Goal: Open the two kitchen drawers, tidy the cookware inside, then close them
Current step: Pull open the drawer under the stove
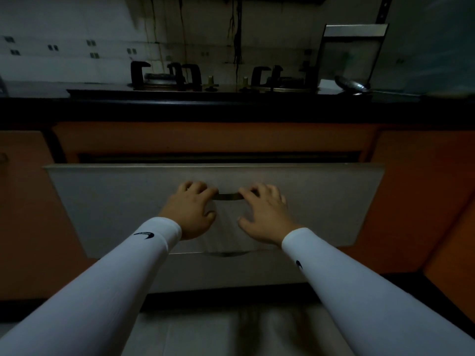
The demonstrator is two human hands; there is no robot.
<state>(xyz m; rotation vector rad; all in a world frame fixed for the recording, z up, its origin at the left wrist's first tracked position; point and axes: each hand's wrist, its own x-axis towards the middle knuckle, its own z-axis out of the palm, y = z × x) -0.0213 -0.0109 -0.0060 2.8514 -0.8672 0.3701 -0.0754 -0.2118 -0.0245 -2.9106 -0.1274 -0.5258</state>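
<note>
The upper drawer (102, 201) has a pale grey front and stands slightly pulled out, with a dark gap above its top edge. Its curved metal handle (228, 196) sits in the middle of the front. My left hand (191, 209) has its fingers curled over the handle's left end. My right hand (264, 211) has its fingers curled over the right end. Below it, the lower drawer (231, 271) with the same grey front looks closed; its handle peeks out under the upper front. Nothing inside either drawer is visible.
Orange cabinet fronts (30, 201) flank the drawers on both sides. Above runs a black countertop (231, 106) with a two-burner gas stove (223, 80). A metal ladle (352, 84) and an upright rack (352, 50) stand at the back right. Pale floor lies below.
</note>
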